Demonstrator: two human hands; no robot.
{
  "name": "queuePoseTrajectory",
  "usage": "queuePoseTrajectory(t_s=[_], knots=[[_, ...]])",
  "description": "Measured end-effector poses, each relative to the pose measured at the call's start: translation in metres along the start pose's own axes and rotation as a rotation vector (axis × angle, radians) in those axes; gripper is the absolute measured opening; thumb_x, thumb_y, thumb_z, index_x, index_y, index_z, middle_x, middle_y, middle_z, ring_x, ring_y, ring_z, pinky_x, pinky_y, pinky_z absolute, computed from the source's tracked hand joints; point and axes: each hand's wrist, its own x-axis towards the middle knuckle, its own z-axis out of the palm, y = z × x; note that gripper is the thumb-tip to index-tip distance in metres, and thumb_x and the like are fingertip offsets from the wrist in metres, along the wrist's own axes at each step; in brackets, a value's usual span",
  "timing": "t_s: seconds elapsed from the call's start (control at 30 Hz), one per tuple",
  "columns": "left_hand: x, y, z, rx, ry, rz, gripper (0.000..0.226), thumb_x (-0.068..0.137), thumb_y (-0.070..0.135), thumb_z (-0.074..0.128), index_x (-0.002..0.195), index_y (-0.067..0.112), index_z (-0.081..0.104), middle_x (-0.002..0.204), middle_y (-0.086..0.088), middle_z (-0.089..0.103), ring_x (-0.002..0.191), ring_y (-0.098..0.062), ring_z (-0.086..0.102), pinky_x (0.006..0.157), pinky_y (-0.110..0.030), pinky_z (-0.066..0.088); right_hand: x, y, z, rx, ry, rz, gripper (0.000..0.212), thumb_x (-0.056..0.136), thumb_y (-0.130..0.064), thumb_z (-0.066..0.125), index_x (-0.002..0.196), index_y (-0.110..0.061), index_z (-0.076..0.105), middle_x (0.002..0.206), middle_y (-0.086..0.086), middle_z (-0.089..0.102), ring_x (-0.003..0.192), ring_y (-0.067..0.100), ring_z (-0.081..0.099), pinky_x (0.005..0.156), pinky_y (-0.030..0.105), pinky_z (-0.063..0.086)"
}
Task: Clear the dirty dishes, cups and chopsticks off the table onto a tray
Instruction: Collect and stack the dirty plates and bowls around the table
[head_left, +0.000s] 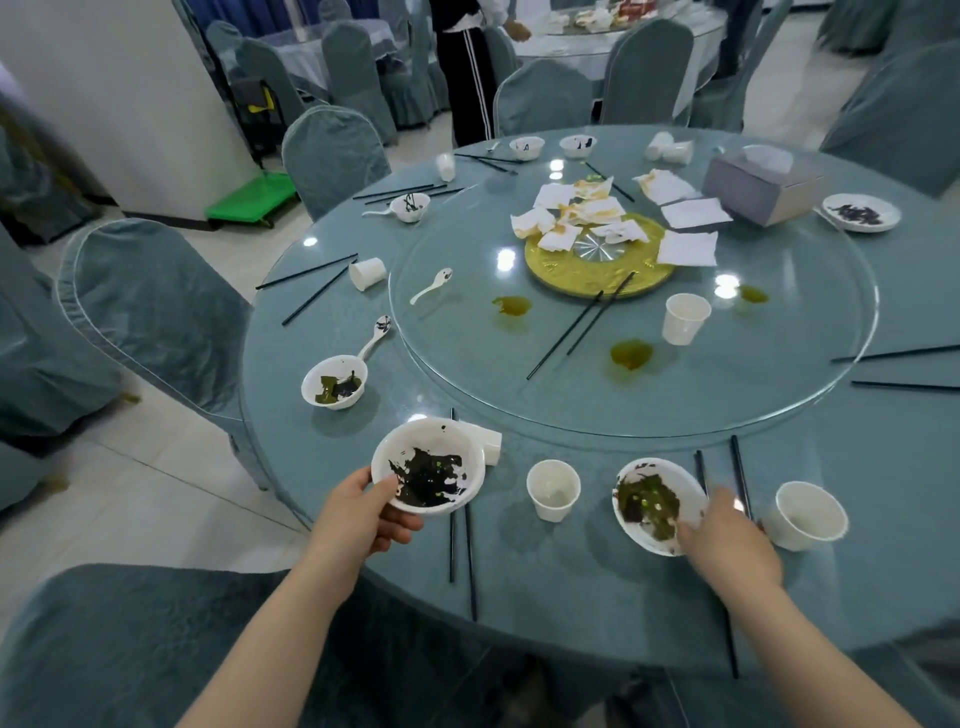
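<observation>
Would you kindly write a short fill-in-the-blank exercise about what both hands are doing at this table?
1. The left hand grips a dirty white ____ by its rim.
2. The right hand touches the bowl that sits between two upright ____.
3. A pair of black ____ lies across the edge of the gold centrepiece.
4. The tissue box stands on the glass ____.

Missing words: bowl; cups; chopsticks; turntable

Covered chairs (332, 156), pale tiled floor (156, 499).

No text, label, brand or number can be read on anything here.
</observation>
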Motion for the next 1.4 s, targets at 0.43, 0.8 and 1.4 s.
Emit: queuePoseTrajectory(t_s=[0.43,0.8,1.4], knots=[[-0.004,0.022,0.061,0.046,-0.061,0.172,0.02,0.097,0.024,0.041,0.103,0.028,0.059,0.066,-0.013,0.071,0.047,-0.015,0.057,0.048,-0.024,0.039,-0.02,-0.028,-0.085,0.438,0.196,-0.211,0.012,0.081,-0.013,0.049,0.086,-0.015,0.061,0.072,0.004,0.065,0.066,0.029,0.061,0.063,0.034,0.047],[-0.021,0.058,0.074,0.02,-0.126,0.28,0.023,0.099,0.021,0.043,0.103,0.032,0.063,0.062,-0.011,0.07,0.043,-0.013,0.06,0.038,-0.016,0.037,-0.051,-0.135,-0.11,0.456,0.053,-0.59,0.015,0.092,-0.028,0.047,0.088,-0.024,0.062,0.076,-0.005,0.063,0.068,0.014,0.059,0.052,0.027,0.043],[-0.08,0.021,-0.116,-0.035,0.205,0.253,0.021,0.098,0.036,0.044,0.114,0.031,0.057,0.072,-0.006,0.073,0.055,-0.019,0.067,0.045,-0.02,0.047,-0.167,-0.296,-0.012,0.354,-0.23,-1.02,0.016,0.092,-0.029,0.046,0.107,-0.036,0.046,0.08,-0.01,0.057,0.068,0.005,0.053,0.051,0.02,0.037]])
